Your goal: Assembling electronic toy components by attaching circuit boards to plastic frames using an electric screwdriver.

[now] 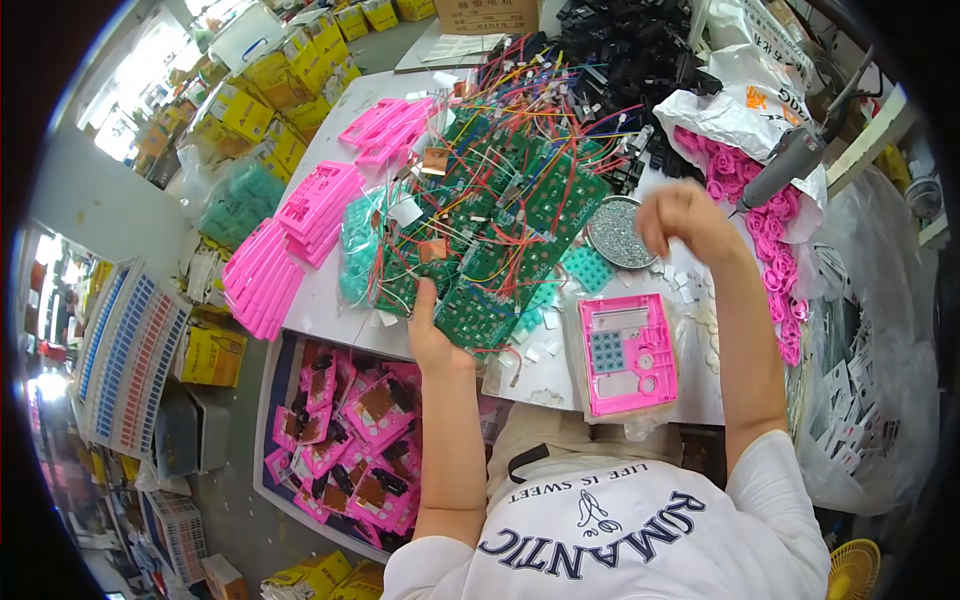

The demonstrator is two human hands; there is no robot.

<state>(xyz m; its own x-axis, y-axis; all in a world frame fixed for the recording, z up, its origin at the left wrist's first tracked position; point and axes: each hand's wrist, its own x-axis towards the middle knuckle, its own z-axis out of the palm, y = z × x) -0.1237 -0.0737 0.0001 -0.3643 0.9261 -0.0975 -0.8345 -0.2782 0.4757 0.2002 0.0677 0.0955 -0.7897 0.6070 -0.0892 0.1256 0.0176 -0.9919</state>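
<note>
My left hand [436, 335] grips the near edge of a green circuit board [480, 312], its thumb on top. More green boards with red, white and yellow wires lie beyond it in a heap. My right hand [688, 222] hovers at the right rim of a round dish [621, 236] full of small metal screws. Its fingers are curled together, and whatever they pinch is too small to make out. In front of me lies a pink plastic housing [655, 378] with a teal rubber keypad [607, 351] set into it.
Stacked pink panels [318, 205] line the table's left side. A bin [262, 455] below holds pink assemblies. At the right, an electric screwdriver [785, 168] hangs near a bag [745, 115] spilling pink rings [775, 235]. Black parts [635, 60] pile at the back.
</note>
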